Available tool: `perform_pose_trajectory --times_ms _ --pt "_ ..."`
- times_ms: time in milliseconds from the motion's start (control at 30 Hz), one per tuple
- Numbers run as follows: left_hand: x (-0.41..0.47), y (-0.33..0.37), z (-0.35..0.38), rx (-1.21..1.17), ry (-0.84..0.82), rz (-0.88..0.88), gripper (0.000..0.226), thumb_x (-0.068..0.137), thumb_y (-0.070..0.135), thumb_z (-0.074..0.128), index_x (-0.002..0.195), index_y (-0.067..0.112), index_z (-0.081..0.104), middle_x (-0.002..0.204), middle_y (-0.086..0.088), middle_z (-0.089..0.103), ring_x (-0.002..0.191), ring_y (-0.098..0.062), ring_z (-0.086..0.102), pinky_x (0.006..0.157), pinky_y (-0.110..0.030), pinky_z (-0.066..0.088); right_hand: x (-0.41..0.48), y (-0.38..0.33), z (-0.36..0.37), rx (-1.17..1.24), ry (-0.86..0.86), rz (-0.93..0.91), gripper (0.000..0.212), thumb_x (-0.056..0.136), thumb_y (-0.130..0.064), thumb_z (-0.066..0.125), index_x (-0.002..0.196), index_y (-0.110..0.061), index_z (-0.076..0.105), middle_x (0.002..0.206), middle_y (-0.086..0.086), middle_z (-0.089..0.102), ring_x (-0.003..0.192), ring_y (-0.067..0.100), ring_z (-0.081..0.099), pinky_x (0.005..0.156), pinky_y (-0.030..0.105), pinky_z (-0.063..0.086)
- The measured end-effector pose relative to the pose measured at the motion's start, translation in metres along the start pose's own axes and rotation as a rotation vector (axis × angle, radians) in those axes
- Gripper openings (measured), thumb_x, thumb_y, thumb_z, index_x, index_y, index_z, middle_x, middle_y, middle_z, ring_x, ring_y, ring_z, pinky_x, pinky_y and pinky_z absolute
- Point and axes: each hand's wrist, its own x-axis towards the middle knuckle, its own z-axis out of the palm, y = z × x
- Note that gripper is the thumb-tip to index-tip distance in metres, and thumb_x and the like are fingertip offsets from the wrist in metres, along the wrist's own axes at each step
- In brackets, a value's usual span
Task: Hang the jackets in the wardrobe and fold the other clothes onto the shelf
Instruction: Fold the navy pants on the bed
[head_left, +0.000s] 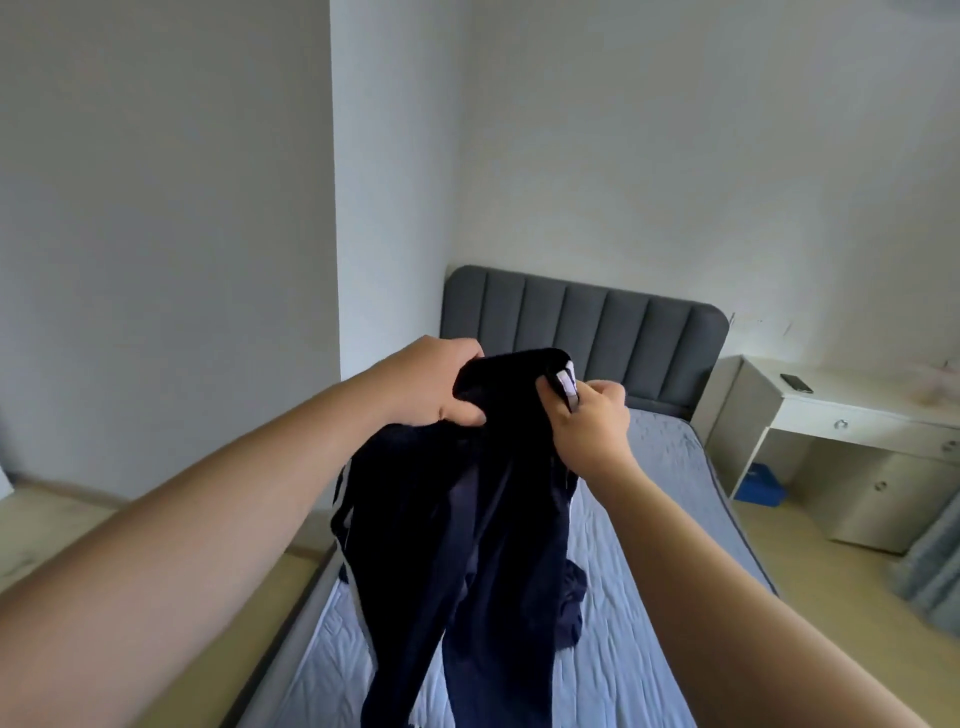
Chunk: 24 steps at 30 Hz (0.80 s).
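A dark navy garment with white stripes along its side hangs in the air over the bed. My left hand grips its top edge on the left. My right hand pinches the top edge on the right, beside a white label. The cloth drops down between my arms, and its lower part touches the mattress. A fold of dark cloth lies on the bed behind it. No wardrobe or shelf is in view.
The bed has a grey padded headboard against the white wall. To the right stands a white desk with drawers, a phone on it and a blue box under it. Wooden floor runs along both sides.
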Motion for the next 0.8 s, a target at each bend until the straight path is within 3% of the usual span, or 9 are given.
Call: perform_pose_trajectory --times_ms 67,167,267,367,500,600,733,800 --pt "-0.004 -0.002 0.003 0.083 -0.062 -0.013 0.073 0.062 0.049 0.091 0.117 0.039 0.043 0.093 0.013 0.062 0.078 -0.008 0.064 0.063 -0.029 0.054 0.003 -0.005 -0.003 0.103 0.011 0.004 0.052 0.096 -0.051 0.057 0.057 -0.021 0.040 0.072 -0.004 0.049 0.069 0.019 0.048 0.070 0.038 0.039" --pt "-0.007 -0.014 0.007 0.220 -0.059 -0.038 0.052 0.076 0.022 0.077 0.110 0.036 0.039 0.092 0.005 0.059 0.078 -0.017 0.062 0.064 -0.036 0.056 0.002 -0.013 -0.008 0.291 0.000 -0.061 0.034 0.098 -0.039 0.060 0.068 -0.026 0.051 0.058 -0.013 0.051 0.053 0.007 0.045 0.052 0.023 0.040" --pt "-0.010 -0.030 0.004 0.246 0.019 -0.153 0.019 0.089 0.024 0.059 0.092 0.035 0.045 0.089 0.003 0.059 0.075 -0.016 0.060 0.059 -0.033 0.049 0.005 -0.018 -0.018 0.370 0.070 -0.084 0.011 0.098 -0.040 0.061 0.088 -0.039 0.063 0.079 -0.002 0.070 0.062 0.013 0.063 0.055 0.027 0.054" --pt "-0.009 -0.047 -0.001 0.103 0.082 -0.241 0.017 0.098 0.034 0.055 0.082 0.032 0.052 0.086 0.004 0.063 0.080 -0.020 0.062 0.064 -0.032 0.046 0.014 -0.021 -0.033 0.399 0.128 -0.053 0.008 0.097 -0.043 0.062 0.090 -0.040 0.065 0.082 0.000 0.072 0.064 0.011 0.065 0.054 0.027 0.054" --pt "0.002 -0.046 -0.011 -0.408 0.296 -0.247 0.006 0.095 0.025 0.067 0.091 0.020 0.068 0.085 0.002 0.066 0.075 -0.016 0.061 0.063 -0.027 0.045 0.031 -0.026 -0.050 0.464 0.228 0.049 0.014 0.095 -0.032 0.066 0.084 -0.023 0.070 0.074 0.003 0.070 0.070 0.017 0.065 0.065 0.034 0.054" --pt "0.012 -0.030 -0.023 -0.770 0.510 -0.214 0.007 0.088 0.026 0.077 0.095 0.028 0.076 0.089 0.007 0.068 0.077 -0.005 0.062 0.067 -0.017 0.047 0.043 -0.030 -0.063 0.544 0.320 0.141 0.008 0.094 -0.022 0.064 0.092 -0.020 0.071 0.080 -0.002 0.070 0.072 0.018 0.065 0.066 0.032 0.054" --pt "0.027 -0.005 -0.040 -0.616 0.718 -0.051 0.006 0.093 0.030 0.069 0.093 0.033 0.075 0.071 0.029 0.062 0.068 0.009 0.056 0.062 -0.002 0.040 0.048 -0.040 -0.075 0.565 0.392 0.072 0.018 0.099 -0.024 0.059 0.115 -0.021 0.064 0.104 -0.002 0.068 0.088 0.015 0.065 0.075 0.032 0.055" --pt "0.030 0.006 -0.050 -0.525 0.789 0.023 0.010 0.097 0.028 0.065 0.098 0.031 0.074 0.070 0.034 0.060 0.069 0.010 0.054 0.063 -0.002 0.037 0.049 -0.044 -0.080 0.534 0.399 0.010 0.025 0.100 -0.028 0.058 0.124 -0.022 0.061 0.108 -0.004 0.066 0.095 0.015 0.065 0.080 0.032 0.055"
